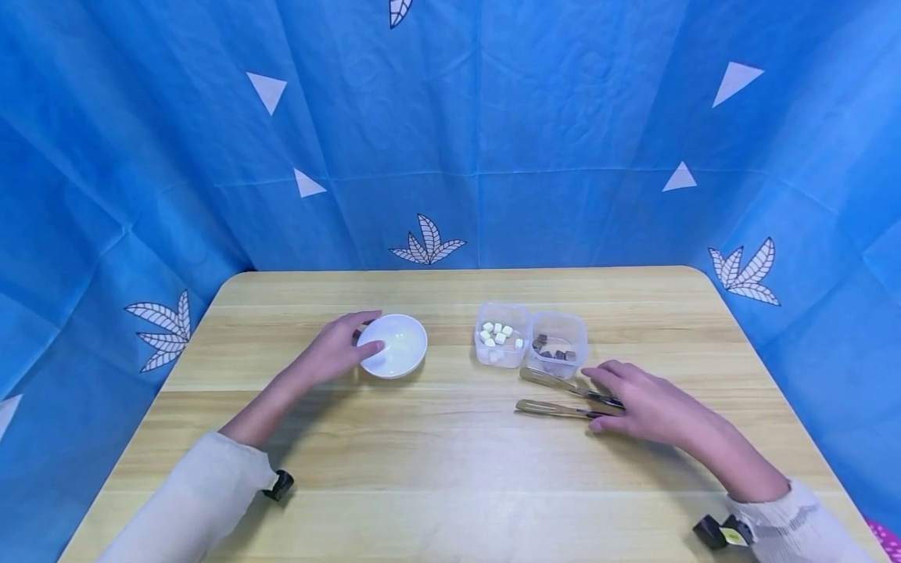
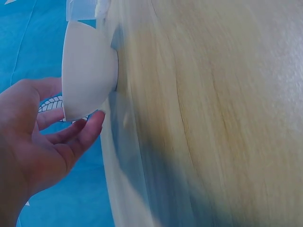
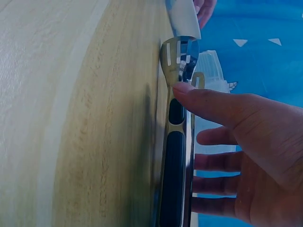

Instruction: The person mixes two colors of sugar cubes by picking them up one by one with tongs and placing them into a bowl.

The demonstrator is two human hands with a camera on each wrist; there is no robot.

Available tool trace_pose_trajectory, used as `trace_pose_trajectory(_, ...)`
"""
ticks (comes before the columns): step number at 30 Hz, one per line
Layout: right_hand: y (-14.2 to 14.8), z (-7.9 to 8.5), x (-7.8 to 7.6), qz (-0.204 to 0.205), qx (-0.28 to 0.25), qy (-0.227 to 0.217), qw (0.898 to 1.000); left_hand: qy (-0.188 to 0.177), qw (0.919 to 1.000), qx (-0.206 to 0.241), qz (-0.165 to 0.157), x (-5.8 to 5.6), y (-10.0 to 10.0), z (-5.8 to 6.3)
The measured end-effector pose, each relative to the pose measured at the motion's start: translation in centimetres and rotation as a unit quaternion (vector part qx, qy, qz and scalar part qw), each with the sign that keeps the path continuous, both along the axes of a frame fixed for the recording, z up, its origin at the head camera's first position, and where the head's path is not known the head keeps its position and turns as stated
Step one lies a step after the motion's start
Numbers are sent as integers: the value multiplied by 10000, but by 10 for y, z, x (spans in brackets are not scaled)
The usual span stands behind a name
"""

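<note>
A white bowl [image 1: 398, 353] stands on the table at centre left. My left hand [image 1: 336, 349] holds its left side, the thumb over the rim and the fingers along the outer wall, as the left wrist view of the bowl [image 2: 87, 71] also shows. Right of centre lie metal tongs [image 1: 556, 409] with dark grips, their two arms spread apart. At their handle is my right hand [image 1: 651, 407], fingers extended. In the right wrist view its thumb [image 3: 208, 101] reaches over the tongs [image 3: 175, 156], with the other fingers on the far side; how firmly they touch is unclear.
Behind the tongs, two clear plastic tubs stand side by side. One tub [image 1: 484, 353] contains several white cubes [image 1: 498, 329], the other tub [image 1: 579, 332] several dark brown cubes [image 1: 546, 355]. The wooden table [image 1: 436, 485] meets a blue patterned cloth [image 1: 563, 141] at the back and sides.
</note>
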State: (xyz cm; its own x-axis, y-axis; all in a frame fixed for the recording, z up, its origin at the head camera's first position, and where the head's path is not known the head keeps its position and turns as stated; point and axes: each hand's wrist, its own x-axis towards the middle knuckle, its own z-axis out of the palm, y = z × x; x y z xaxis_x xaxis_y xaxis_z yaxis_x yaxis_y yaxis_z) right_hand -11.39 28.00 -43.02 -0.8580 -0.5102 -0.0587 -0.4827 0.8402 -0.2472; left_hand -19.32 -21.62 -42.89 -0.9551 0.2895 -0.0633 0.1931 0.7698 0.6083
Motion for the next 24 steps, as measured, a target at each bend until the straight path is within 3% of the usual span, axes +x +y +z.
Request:
trace_pose_trajectory(11, -5, -3, -2, 187, -25, 81, 9998, -278, 9980, 550, 110, 1, -4, 0)
trace_pose_trajectory(24, -3, -7, -3, 268, -74, 166, 9995, -989, 9904, 859, 450, -4, -3, -1)
